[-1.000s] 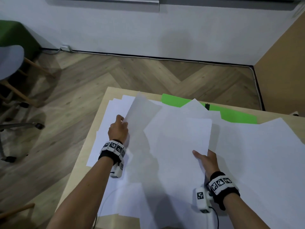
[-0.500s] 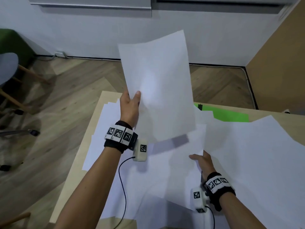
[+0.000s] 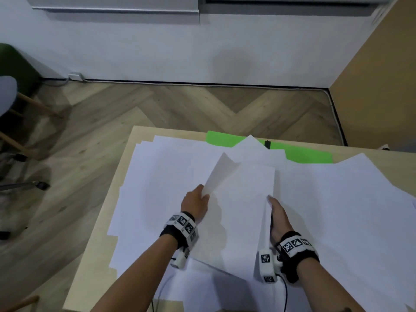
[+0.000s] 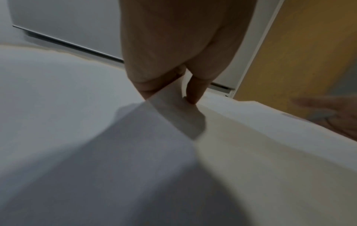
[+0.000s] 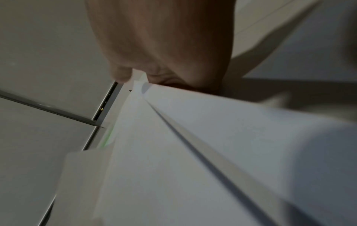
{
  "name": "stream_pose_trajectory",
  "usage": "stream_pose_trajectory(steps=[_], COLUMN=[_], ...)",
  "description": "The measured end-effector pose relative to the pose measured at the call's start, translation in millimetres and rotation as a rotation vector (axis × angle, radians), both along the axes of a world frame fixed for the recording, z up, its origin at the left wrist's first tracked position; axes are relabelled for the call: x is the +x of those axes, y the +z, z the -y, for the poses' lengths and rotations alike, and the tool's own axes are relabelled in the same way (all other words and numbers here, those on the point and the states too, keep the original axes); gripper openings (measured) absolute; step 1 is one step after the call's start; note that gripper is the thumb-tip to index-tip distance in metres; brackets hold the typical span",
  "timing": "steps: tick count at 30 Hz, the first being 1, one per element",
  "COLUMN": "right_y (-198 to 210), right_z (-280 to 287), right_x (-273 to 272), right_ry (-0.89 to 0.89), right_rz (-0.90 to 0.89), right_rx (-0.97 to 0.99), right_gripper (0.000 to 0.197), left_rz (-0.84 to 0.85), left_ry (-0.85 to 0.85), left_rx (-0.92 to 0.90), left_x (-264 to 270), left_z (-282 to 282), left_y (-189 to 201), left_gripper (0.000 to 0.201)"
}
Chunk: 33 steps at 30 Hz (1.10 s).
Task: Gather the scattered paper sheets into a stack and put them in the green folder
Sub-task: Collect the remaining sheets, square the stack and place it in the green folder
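White paper sheets lie scattered over a light wooden table (image 3: 100,233). My left hand (image 3: 203,192) pinches the left edge of one sheet (image 3: 243,199), which lies on the pile between my hands with its far left corner curled up. In the left wrist view, thumb and finger of that left hand (image 4: 173,96) close on the sheet's edge. My right hand (image 3: 271,200) grips the right edge of the same small stack; the right wrist view shows that hand (image 5: 135,78) holding layered sheets (image 5: 193,137). The green folder (image 3: 308,155) lies at the far edge, partly covered by paper.
More loose sheets spread to the left (image 3: 157,176) and to the right (image 3: 349,210). A small black clip (image 3: 267,144) sits on the folder. A chair (image 3: 6,97) stands on the wooden floor at the left, and a wall runs behind the table.
My left hand lifted a sheet from the left of the table high into the air, then brought it down onto the stack at my right hand. The right hand hardly moved.
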State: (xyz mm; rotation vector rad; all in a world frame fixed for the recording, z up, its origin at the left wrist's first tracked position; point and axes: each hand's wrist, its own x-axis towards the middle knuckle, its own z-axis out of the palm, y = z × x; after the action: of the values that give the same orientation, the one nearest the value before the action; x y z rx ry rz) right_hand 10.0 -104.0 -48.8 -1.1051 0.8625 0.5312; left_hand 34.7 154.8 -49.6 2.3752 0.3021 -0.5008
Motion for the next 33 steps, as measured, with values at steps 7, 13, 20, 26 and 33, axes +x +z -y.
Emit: stream_pose_trajectory(steps=[7, 13, 20, 26, 33], right_y=[-11, -20, -18, -19, -13], right_z=[0, -3, -2, -2, -5], right_x=[-3, -5, -6, -4, -5], right_ry=[0.122, 0.093, 0.098, 0.085, 0.094], right_rz=[0.170, 0.192, 0.190, 0.206, 0.218], right_rx=[-0.167, -0.267, -0.280, -0.275, -0.282], right_gripper=[0.057, 0.060, 0.049, 0.050, 0.041], left_rz=[0.004, 0.096, 0.110, 0.024, -0.021], left_ry=[-0.094, -0.135, 0.099, 0.328, 0.490], left_rx=[0.036, 0.085, 0.239, 0.029, -0.095], left_x=[-13, -4, 21, 42, 53], left_z=[31, 20, -29, -37, -33], left_y=[2, -3, -5, 6, 3], left_gripper=[0.021, 0.026, 0.042, 0.060, 0.054])
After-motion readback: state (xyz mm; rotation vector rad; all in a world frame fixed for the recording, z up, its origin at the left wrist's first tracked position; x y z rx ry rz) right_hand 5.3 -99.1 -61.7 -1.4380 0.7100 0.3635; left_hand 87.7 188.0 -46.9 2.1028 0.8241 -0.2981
